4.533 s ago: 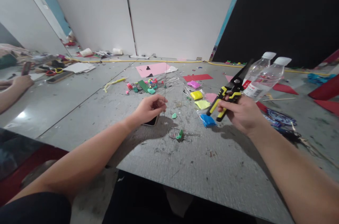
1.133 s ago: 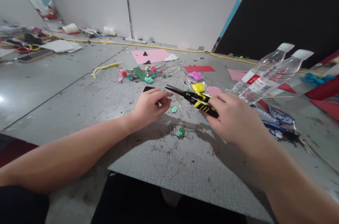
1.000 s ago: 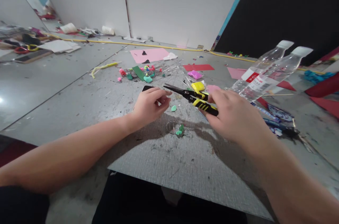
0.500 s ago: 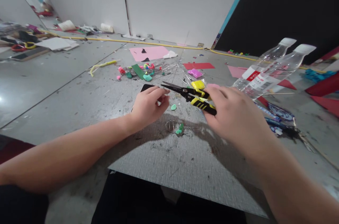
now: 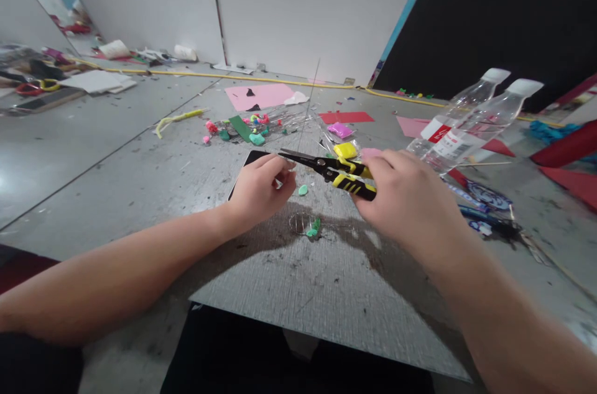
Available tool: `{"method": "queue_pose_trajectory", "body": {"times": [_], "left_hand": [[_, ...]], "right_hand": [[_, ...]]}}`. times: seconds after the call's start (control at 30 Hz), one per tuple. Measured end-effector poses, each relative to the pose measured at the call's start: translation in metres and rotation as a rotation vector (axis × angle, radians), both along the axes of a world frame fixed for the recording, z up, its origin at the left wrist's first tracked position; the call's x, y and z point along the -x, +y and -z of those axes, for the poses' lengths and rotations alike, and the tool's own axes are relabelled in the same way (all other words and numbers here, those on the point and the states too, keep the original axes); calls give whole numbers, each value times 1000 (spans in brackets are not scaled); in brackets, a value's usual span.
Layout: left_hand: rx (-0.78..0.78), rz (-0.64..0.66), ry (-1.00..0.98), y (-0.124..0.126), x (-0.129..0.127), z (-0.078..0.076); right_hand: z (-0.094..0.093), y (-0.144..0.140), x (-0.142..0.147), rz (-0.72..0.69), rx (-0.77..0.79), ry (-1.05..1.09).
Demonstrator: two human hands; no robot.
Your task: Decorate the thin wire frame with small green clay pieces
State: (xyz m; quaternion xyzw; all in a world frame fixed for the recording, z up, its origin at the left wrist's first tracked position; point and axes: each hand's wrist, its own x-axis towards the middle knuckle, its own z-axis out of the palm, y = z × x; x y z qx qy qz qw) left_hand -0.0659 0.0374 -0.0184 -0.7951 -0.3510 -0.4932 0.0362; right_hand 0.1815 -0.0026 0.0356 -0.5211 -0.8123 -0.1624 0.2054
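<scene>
My right hand (image 5: 403, 201) is wrapped around the black-and-yellow handles of long-nose pliers (image 5: 326, 169), whose dark jaws point left. The jaw tips lie just above the fingers of my left hand (image 5: 265, 186), which is closed in a pinch. A thin wire (image 5: 310, 105) rises from near those fingertips and slants up to the right; its lower end is hard to see. Below the hands, a looped wire piece (image 5: 301, 224) with green clay (image 5: 314, 229) on it lies on the table. A small green clay bit (image 5: 303, 190) sits between the hands.
A dark phone-like slab (image 5: 254, 158) lies behind my left hand. Farther back are wires with colourful clay bits (image 5: 256, 139), pink paper (image 5: 261, 96), and yellow (image 5: 345, 150) and purple (image 5: 339, 130) clay packs. Two plastic bottles (image 5: 489, 114) stand tilted-looking at the right.
The whole view has shifted slightly to the left. The thin wire leans a little more upright and shows more clearly. Both hands keep nearly the same pose, with the pliers still in my right hand.
</scene>
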Motion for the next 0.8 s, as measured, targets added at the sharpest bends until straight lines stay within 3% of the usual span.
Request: {"method": "queue_pose_trajectory", "body": {"times": [0.6,0.8], "left_hand": [[87,29,-16,-3,6,-6],[187,-36,-93,0,12,-10]], "right_hand": [[10,13,4,33,-107,106],[29,22,-12,139,-31,136]]}}
